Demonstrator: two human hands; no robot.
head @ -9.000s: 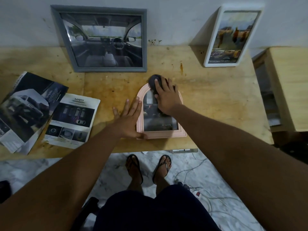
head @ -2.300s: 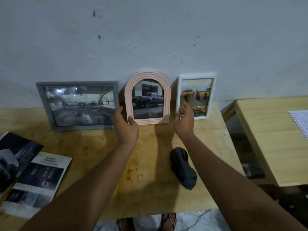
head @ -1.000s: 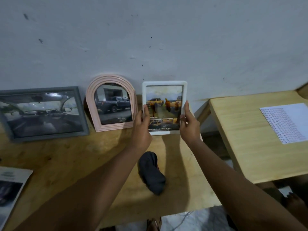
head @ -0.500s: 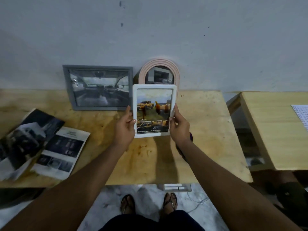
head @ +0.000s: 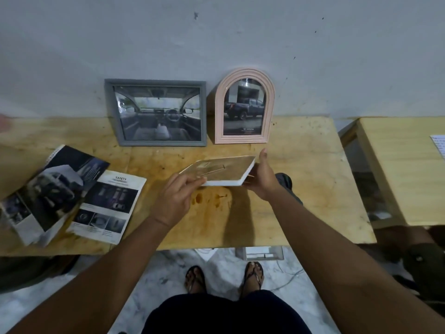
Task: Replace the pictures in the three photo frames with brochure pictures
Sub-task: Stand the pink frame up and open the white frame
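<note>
Left hand (head: 177, 197) pinches the near-left corner of the white frame (head: 224, 171). Right hand (head: 262, 180) grips its right edge, thumb raised. The frame is held backing-up, tilted, above the table (head: 317, 194). Grey frame (head: 159, 112) at 11 o'clock and pink arched frame (head: 244, 106) at 12 lean on the wall. Brochures (head: 72, 194) lie at 9 o'clock.

White frame (head: 222, 172), back up, between left hand (head: 175, 201) and right hand (head: 262, 182) above the wooden table (head: 313, 184).

A stained pale wooden table (head: 313, 189) carries a pink arched photo frame (head: 244, 107); a grey rectangular frame (head: 157, 113) just left of it, glossy brochures (head: 72, 194) farther left.
</note>
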